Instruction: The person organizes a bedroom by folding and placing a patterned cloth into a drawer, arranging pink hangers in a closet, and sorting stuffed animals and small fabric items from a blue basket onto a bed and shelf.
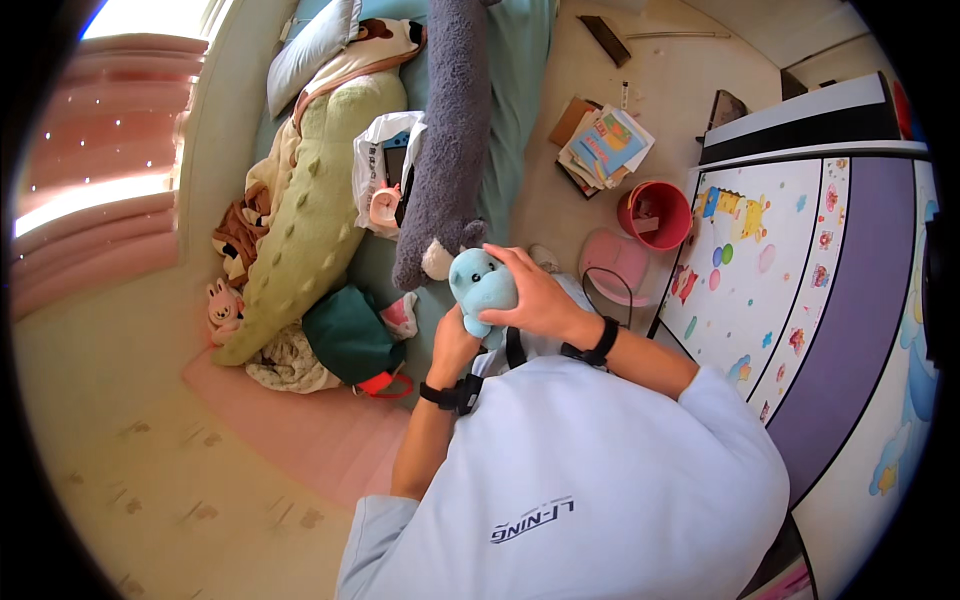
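A small light-blue plush toy (484,285) with black eyes is held between both hands, in front of the white shirt. My right hand (534,296) wraps its upper and right side, thumb across its front. From below, my left hand (454,341) holds the lower left part; its fingertips are partly hidden by the toy. Just beyond the toy, the end of a long grey plush (454,135) lies on the bed. Beside that sits a white plastic bag (367,154) with a pink alarm clock (385,206) at its opening.
A long green crocodile plush (307,195), a pillow (311,56) and a dark green bag (352,334) lie on the bed. On the floor to the right are a red bucket (664,234), a pink stool (615,262), stacked books (600,150) and a broom (604,41). A decorated cabinet (750,270) stands at the right.
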A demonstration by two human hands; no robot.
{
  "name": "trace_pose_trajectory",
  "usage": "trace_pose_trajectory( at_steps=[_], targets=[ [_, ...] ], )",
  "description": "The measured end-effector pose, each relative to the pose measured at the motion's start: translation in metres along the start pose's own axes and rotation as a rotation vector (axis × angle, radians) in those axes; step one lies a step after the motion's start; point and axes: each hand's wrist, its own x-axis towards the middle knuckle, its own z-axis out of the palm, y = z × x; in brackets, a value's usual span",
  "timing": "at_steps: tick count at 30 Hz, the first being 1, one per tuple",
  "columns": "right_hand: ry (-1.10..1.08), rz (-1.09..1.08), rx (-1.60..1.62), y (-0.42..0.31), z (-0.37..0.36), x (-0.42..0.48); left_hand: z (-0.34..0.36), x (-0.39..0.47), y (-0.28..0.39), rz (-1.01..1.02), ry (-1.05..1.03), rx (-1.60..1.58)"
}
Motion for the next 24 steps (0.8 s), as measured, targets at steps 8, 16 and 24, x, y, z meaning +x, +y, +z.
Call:
trace_pose_trajectory(
  at_steps=[8,16,24],
  targets=[
    [-0.026,0.174,0.36,0.05,-0.022,-0.019,-0.011,0.05,0.02,0.304,-0.311,0.098],
    [0.347,0.391,0.69,0.065,-0.023,-0.028,-0.008,0.093,0.077,0.622,-0.474,0.006],
    [0.457,0.176,0.325,0.066,-0.031,0.036,-0.035,0.131,0.056,0.622,-0.299,-0.087]
  ],
)
